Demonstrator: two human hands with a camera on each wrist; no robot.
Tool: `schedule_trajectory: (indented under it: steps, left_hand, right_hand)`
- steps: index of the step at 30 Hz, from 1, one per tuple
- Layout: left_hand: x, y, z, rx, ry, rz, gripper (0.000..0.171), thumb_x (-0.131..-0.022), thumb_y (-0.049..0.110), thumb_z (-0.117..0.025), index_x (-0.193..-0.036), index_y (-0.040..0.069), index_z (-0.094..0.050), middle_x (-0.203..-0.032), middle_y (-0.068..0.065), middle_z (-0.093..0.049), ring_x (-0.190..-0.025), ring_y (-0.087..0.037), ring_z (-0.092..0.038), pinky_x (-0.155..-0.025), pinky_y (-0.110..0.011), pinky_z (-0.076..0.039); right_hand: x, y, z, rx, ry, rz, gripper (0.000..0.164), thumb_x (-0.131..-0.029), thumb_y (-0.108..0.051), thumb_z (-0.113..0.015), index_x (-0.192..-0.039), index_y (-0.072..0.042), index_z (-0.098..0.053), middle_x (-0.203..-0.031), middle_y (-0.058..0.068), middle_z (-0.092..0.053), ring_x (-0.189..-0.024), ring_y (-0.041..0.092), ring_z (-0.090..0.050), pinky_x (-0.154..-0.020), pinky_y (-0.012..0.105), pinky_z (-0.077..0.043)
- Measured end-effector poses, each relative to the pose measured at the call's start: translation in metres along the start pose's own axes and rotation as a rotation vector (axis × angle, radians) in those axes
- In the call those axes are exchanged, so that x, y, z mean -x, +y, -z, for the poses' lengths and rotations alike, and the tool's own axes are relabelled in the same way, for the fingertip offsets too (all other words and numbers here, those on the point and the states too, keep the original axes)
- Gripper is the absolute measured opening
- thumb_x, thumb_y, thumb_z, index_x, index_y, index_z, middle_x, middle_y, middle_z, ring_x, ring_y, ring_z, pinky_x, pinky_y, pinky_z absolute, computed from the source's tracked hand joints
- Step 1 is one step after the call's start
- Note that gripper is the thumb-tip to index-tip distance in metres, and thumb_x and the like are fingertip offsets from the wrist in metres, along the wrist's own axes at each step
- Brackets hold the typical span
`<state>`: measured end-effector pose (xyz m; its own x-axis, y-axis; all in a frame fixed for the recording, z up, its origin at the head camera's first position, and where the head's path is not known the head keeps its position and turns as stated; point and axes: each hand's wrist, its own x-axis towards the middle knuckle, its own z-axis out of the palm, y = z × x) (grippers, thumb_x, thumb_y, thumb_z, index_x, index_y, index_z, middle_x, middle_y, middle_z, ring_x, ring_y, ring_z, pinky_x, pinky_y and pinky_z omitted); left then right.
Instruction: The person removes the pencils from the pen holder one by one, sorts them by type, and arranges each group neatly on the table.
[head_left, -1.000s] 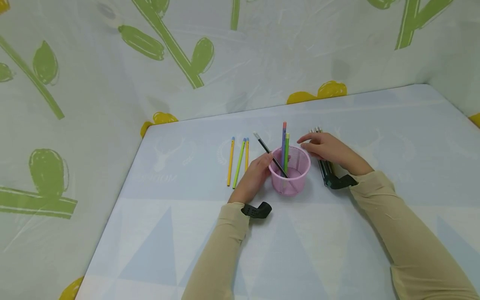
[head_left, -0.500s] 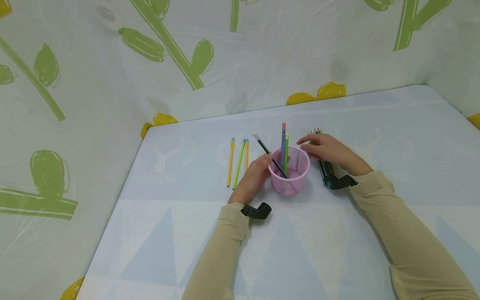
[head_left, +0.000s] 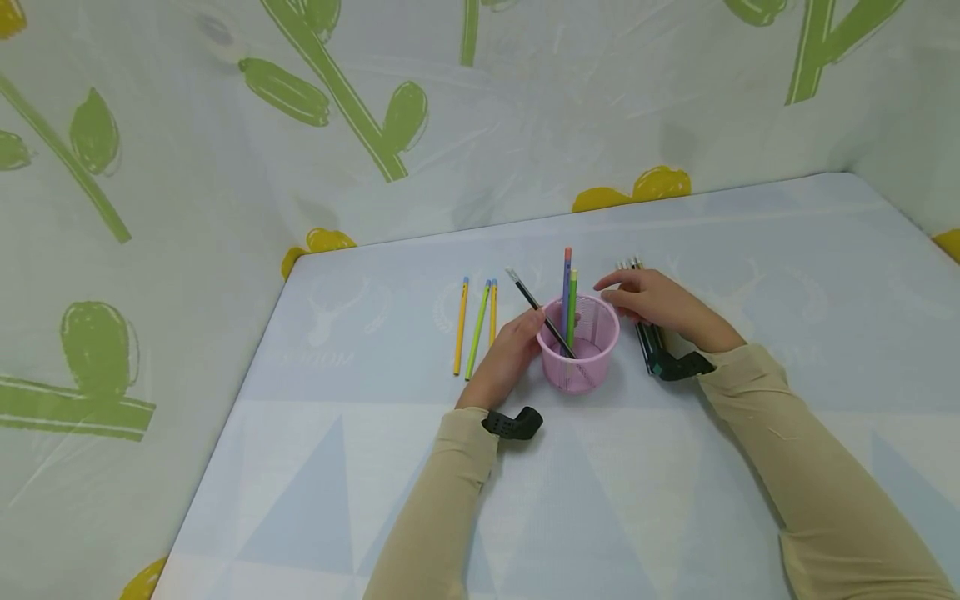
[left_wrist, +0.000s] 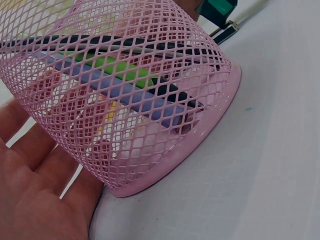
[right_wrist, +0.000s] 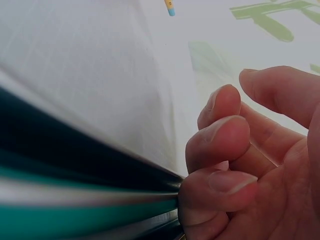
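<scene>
A pink mesh pencil cup (head_left: 581,371) stands upright on the table. My left hand (head_left: 504,358) holds it from the left; in the left wrist view the fingers (left_wrist: 40,160) lie along the mesh. Inside the cup lean a black pencil (head_left: 525,289), a purple pencil (head_left: 566,271) and a green pencil (head_left: 573,292). Just right of the cup, my right hand (head_left: 660,304) rests over a bunch of dark pencils (head_left: 645,342), partly hidden beneath it. Its fingers (right_wrist: 217,140) bend loosely beside the pencils, with nothing seen between fingers and thumb.
Left of the cup lie two yellow pencils, one outermost (head_left: 461,329), and a light green pencil (head_left: 477,333) between them. The table (head_left: 300,475) has a pale triangle-patterned cover. Behind it hangs a white sheet (head_left: 525,117) with printed green leaves.
Both hands, the cup and the pencils stay in place. Only the head view shifts very slightly.
</scene>
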<state>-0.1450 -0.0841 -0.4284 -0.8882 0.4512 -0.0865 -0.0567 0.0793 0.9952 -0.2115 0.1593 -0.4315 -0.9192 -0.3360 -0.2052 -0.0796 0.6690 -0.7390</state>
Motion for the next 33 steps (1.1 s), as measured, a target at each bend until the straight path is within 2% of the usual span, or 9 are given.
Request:
schedule_trajectory:
  steps: [5, 9, 17, 23, 27, 30, 33]
  left_hand:
    - [0.002, 0.002, -0.001, -0.002, 0.001, -0.007, 0.058, -0.093, 0.047, -0.033, -0.135, 0.008, -0.038, -0.135, 0.002, -0.039, -0.124, -0.005, -0.033, -0.100, -0.025, -0.029]
    - [-0.007, -0.013, 0.002, 0.014, 0.015, 0.005, 0.064, -0.088, 0.056, -0.036, -0.135, 0.013, -0.039, -0.134, 0.007, -0.040, -0.123, -0.002, -0.034, -0.100, -0.024, -0.029]
    - [-0.012, -0.023, 0.005, 0.016, 0.003, -0.013, 0.062, -0.087, 0.058, -0.035, -0.132, 0.016, -0.042, -0.132, 0.009, -0.042, -0.122, -0.001, -0.034, -0.100, -0.024, -0.029]
    - [-0.010, -0.018, 0.004, -0.012, 0.009, 0.038, 0.066, -0.085, 0.062, -0.035, -0.134, 0.019, -0.039, -0.134, 0.013, -0.038, -0.122, 0.002, -0.032, -0.099, -0.024, -0.029]
    - [-0.004, -0.007, 0.002, -0.014, 0.001, 0.021, 0.060, -0.090, 0.054, -0.033, -0.135, 0.014, -0.038, -0.136, 0.008, -0.038, -0.124, -0.002, -0.032, -0.100, -0.025, -0.029]
    - [-0.005, -0.009, 0.002, -0.004, 0.000, 0.000, 0.058, -0.091, 0.051, -0.033, -0.134, 0.013, -0.039, -0.135, 0.006, -0.040, -0.124, -0.003, -0.033, -0.100, -0.026, -0.029]
    - [-0.010, -0.016, 0.004, -0.003, 0.006, 0.008, 0.062, -0.088, 0.057, -0.034, -0.134, 0.016, -0.041, -0.134, 0.009, -0.040, -0.122, -0.001, -0.033, -0.099, -0.024, -0.030]
  right_hand:
    - [0.000, 0.000, 0.000, -0.002, -0.001, -0.007, 0.042, -0.089, -0.043, -0.047, -0.120, -0.016, -0.054, -0.085, 0.010, -0.054, -0.070, 0.022, -0.048, -0.058, 0.029, -0.042]
    - [0.000, 0.000, 0.001, -0.004, -0.001, -0.009, 0.041, -0.089, -0.042, -0.048, -0.120, -0.016, -0.054, -0.084, 0.010, -0.055, -0.070, 0.022, -0.048, -0.058, 0.030, -0.043]
    - [0.003, -0.003, 0.004, 0.008, 0.000, -0.006, 0.039, -0.090, -0.039, -0.047, -0.120, -0.015, -0.053, -0.082, 0.011, -0.053, -0.068, 0.022, -0.048, -0.058, 0.030, -0.042]
    - [0.004, -0.002, 0.006, -0.006, 0.007, -0.010, 0.038, -0.090, -0.038, -0.046, -0.120, -0.015, -0.052, -0.081, 0.013, -0.053, -0.065, 0.023, -0.047, -0.057, 0.030, -0.041]
    - [0.004, -0.001, 0.007, -0.019, 0.001, -0.008, 0.040, -0.090, -0.040, -0.046, -0.120, -0.015, -0.052, -0.080, 0.013, -0.052, -0.064, 0.022, -0.046, -0.056, 0.029, -0.040]
    - [0.004, -0.001, 0.007, -0.027, 0.004, -0.003, 0.040, -0.090, -0.041, -0.046, -0.119, -0.014, -0.053, -0.078, 0.012, -0.052, -0.063, 0.022, -0.046, -0.055, 0.029, -0.040]
    - [0.004, -0.001, 0.007, -0.035, 0.014, -0.005, 0.039, -0.090, -0.041, -0.046, -0.116, -0.014, -0.055, -0.077, 0.011, -0.051, -0.063, 0.022, -0.046, -0.056, 0.030, -0.040]
